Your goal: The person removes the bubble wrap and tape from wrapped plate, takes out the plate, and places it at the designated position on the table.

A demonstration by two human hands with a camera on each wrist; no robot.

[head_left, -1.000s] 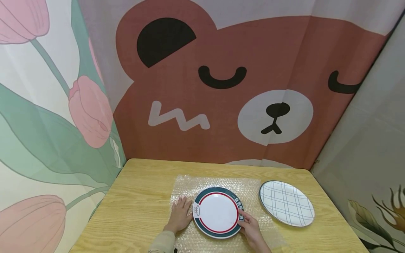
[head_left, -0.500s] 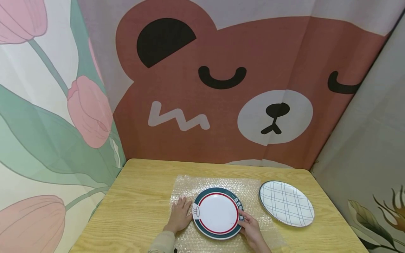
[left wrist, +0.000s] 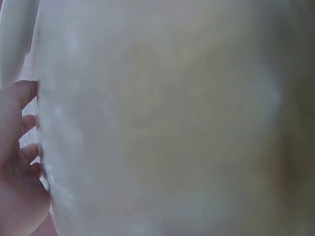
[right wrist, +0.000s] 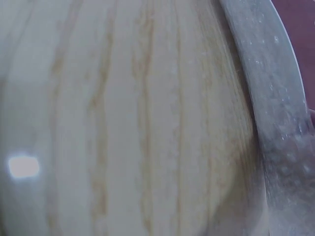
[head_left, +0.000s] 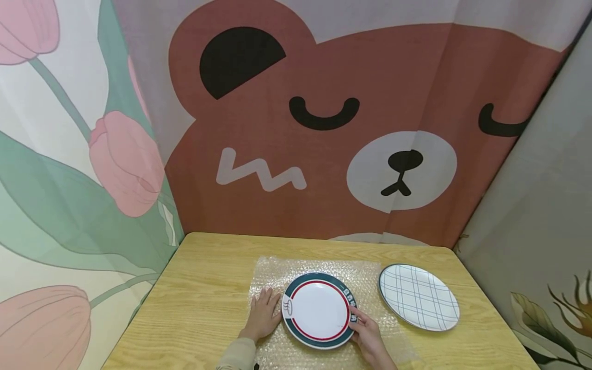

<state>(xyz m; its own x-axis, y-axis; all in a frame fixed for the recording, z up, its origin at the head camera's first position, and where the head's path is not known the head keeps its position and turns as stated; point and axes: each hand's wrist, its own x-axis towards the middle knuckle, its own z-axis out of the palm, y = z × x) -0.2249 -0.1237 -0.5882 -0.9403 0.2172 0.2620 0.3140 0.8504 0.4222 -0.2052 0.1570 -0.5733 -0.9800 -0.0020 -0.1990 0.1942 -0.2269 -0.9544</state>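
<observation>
A round white plate with a dark teal rim and a red ring sits over a sheet of bubble wrap at the table's front. My right hand grips the plate's right rim, thumb on top and the other fingers mostly hidden beneath. On the bubble wrap, just left of the plate, my left hand rests with its fingers extended. The left wrist view shows that hand's fingers at the wrap, with a pale plate edge above. Mostly wood grain and a strip of bubble wrap fill the right wrist view.
An oval white plate with a blue-grey grid pattern lies to the right, its left edge close to the wrap. The wooden table backs onto a curtain printed with a bear. Other printed curtains hang on both sides.
</observation>
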